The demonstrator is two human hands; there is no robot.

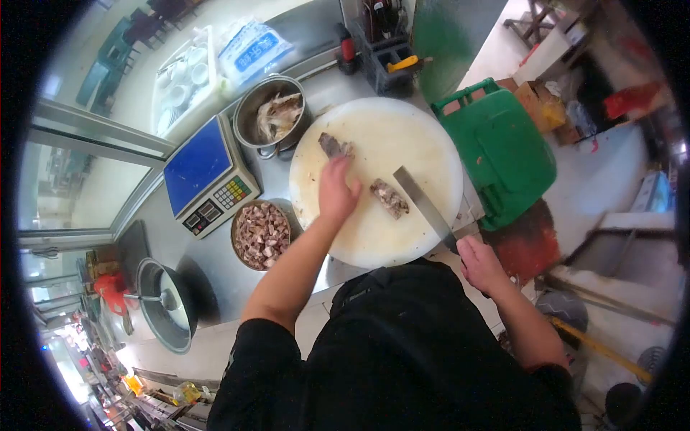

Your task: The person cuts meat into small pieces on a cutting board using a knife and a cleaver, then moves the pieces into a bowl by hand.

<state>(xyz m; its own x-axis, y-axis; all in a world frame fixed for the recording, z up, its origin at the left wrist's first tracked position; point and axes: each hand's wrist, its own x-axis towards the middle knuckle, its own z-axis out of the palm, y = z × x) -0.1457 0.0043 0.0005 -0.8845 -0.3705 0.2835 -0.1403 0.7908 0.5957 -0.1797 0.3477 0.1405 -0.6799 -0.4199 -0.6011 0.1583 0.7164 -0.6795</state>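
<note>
On the round white cutting board (374,237), my left hand (338,188) reaches to a dark piece of meat (330,146) near the board's upper left, its fingertips at the lower end of the piece. My right hand (481,264) is closed around the handle of a cleaver (424,205), whose blade lies slanted over the right part of the board. Between my hands rests another strip of meat (389,199), just left of the blade. A bowl of chopped meat cubes (261,235) stands left of the board, beside my left forearm.
A steel pot (269,115) with meat stands behind the board's left edge. Left of it is a blue-topped scale (205,172). A green bin (503,151) adjoins the right side. A grey basin (169,305) holds a ladle. Behind are a black crate (388,61) and a dish tub (183,86).
</note>
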